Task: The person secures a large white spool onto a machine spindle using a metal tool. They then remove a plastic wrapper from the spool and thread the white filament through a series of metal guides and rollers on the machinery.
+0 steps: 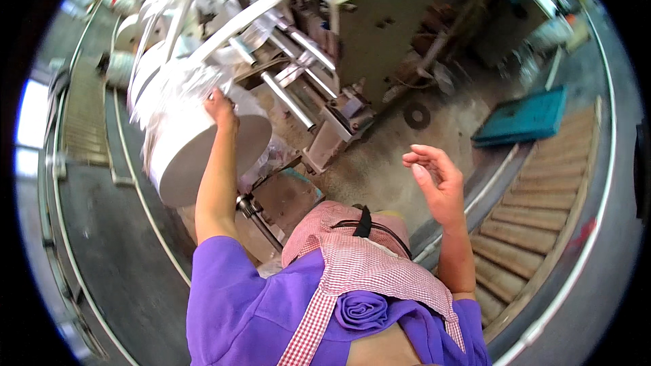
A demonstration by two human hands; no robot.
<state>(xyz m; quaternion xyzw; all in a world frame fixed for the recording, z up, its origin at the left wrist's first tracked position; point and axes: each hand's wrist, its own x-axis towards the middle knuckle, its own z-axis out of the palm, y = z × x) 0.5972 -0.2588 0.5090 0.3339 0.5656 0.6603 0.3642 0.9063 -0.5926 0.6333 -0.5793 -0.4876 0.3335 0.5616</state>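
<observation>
My left hand (221,107) reaches up and rests its fingers on the top edge of a big white film roll (196,139) mounted on a machine, by loose clear film (173,85) coming off it. My right hand (434,176) hangs in the air to the right, holding nothing, fingers loosely curled and apart. I wear a purple top with a red-checked apron (339,257).
Behind the roll the grey machine (366,34) shows metal rollers (288,98) and white bars. A roller conveyor (536,203) curves along the right. On the concrete floor lie a teal flat crate (522,116) and a dark ring (416,115).
</observation>
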